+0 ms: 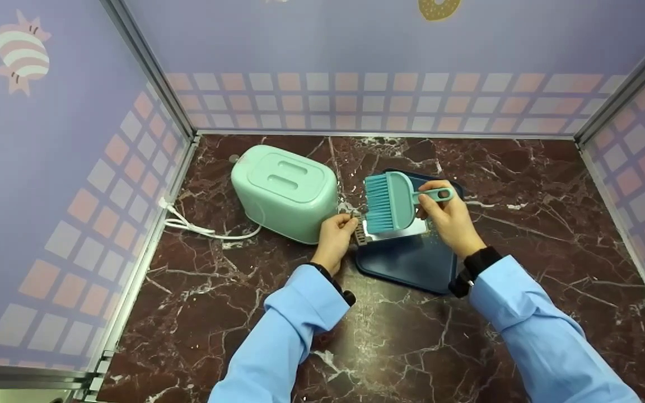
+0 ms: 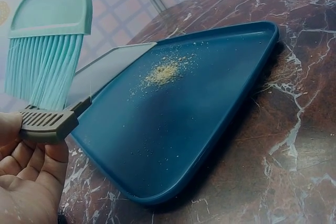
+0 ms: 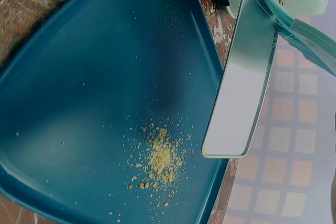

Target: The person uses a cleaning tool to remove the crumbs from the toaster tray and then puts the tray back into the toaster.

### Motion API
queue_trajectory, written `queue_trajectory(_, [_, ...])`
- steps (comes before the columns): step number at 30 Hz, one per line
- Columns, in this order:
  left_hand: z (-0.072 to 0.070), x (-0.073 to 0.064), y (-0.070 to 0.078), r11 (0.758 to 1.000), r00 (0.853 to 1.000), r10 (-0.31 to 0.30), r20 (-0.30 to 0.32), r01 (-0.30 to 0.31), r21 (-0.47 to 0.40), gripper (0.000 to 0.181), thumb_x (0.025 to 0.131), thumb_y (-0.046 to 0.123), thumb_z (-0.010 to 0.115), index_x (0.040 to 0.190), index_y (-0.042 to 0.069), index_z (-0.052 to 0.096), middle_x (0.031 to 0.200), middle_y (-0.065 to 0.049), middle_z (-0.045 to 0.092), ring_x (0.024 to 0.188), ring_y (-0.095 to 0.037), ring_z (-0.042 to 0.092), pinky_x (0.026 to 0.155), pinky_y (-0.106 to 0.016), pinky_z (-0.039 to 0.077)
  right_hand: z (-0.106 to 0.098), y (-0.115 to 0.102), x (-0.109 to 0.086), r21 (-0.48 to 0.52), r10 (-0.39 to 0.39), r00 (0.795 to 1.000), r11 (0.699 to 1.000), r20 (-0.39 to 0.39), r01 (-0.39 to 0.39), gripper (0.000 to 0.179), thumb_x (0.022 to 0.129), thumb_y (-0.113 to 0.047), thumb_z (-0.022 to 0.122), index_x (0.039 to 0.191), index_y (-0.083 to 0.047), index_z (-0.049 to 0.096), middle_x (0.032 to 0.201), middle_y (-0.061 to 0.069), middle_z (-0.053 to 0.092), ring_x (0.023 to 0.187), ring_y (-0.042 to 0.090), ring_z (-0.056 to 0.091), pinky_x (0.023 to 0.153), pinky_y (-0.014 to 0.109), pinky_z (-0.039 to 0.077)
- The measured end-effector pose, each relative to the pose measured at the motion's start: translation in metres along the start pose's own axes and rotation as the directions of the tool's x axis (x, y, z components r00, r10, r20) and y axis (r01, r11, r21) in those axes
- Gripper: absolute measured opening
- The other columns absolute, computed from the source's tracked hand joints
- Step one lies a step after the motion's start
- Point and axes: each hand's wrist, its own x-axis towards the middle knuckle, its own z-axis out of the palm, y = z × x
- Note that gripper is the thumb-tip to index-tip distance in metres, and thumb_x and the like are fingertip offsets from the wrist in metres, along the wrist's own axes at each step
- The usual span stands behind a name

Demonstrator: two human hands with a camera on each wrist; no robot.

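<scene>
My left hand [image 1: 335, 240] pinches the brown slotted end of a shiny metal crumb tray [image 3: 239, 93], which is held tilted over one side of a dark blue tray [image 1: 412, 263]. In my right hand [image 1: 450, 221] is the handle of a small teal brush [image 1: 402, 201]. Its bristles [image 2: 46, 64] overlap the slotted end of the crumb tray in the left wrist view. A small heap of yellowish crumbs [image 2: 164, 73] lies on the blue tray, with finer specks scattered around it. Just left of my left hand stands a mint-green toaster [image 1: 286, 187].
A bundled white cord [image 1: 205, 230] runs from the toaster toward the left wall. The dark red marbled tabletop [image 1: 546, 268] is bounded by patterned panels [image 1: 384, 50] at the back and both sides. Small crumbs also dot the tabletop near the trays.
</scene>
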Motion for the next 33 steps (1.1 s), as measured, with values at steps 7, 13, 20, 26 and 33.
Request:
queue_trajectory(7, [-0.002,-0.001,0.002,1.000,1.000,-0.018,-0.012,0.018,0.003,0.018,0.103,0.008,0.061,0.112,-0.005,0.069,0.097,-0.006,0.063,0.085,-0.014,0.056,0.072,-0.024,0.047,-0.006,-0.008,-0.002,-0.026,0.015,0.999,1.000,-0.051,-0.016,0.028,0.107,-0.007,0.052,0.129,0.010,0.046,0.096,0.036,0.059,0.077,0.012,0.062,0.072,0.024,0.052])
queue_trajectory(13, [-0.003,0.000,0.002,1.000,1.000,-0.025,-0.014,0.025,-0.013,0.019,0.104,0.008,0.059,0.115,-0.004,0.068,0.097,-0.006,0.064,0.086,-0.013,0.057,0.073,-0.024,0.048,-0.014,-0.021,-0.006,-0.049,-0.016,0.996,0.999,-0.092,0.011,0.026,0.107,-0.005,0.051,0.125,0.013,0.046,0.093,0.034,0.060,0.074,0.016,0.064,0.069,0.020,0.053])
queue_trajectory(20, [-0.005,0.000,0.004,0.999,0.999,-0.031,-0.008,0.031,-0.024,0.022,0.104,0.008,0.059,0.118,-0.006,0.067,0.096,-0.006,0.063,0.085,-0.013,0.057,0.073,-0.023,0.049,-0.025,-0.018,-0.007,-0.081,0.000,0.992,0.997,-0.129,-0.010,0.030,0.109,-0.010,0.049,0.129,0.012,0.044,0.092,0.033,0.058,0.073,0.016,0.060,0.070,0.024,0.050])
queue_trajectory(26, [-0.007,0.000,0.004,0.999,0.999,-0.033,-0.015,0.033,-0.012,0.022,0.105,0.009,0.058,0.118,-0.007,0.066,0.095,-0.005,0.062,0.084,-0.014,0.056,0.071,-0.023,0.047,-0.033,-0.017,-0.010,-0.140,0.027,0.985,0.989,-0.168,-0.051,0.032,0.110,-0.014,0.048,0.130,0.011,0.045,0.093,0.030,0.059,0.074,0.018,0.060,0.069,0.021,0.050])
queue_trajectory(33, [-0.008,0.002,0.003,0.999,0.999,0.000,-0.042,0.002,0.051,0.023,0.103,0.009,0.060,0.118,-0.007,0.067,0.103,-0.009,0.066,0.093,-0.015,0.057,0.080,-0.026,0.048,-0.040,-0.017,-0.012,-0.220,0.002,0.973,0.974,-0.231,-0.054,0.029,0.109,-0.012,0.049,0.128,0.010,0.048,0.090,0.032,0.060,0.065,0.002,0.055,0.059,0.021,0.048])
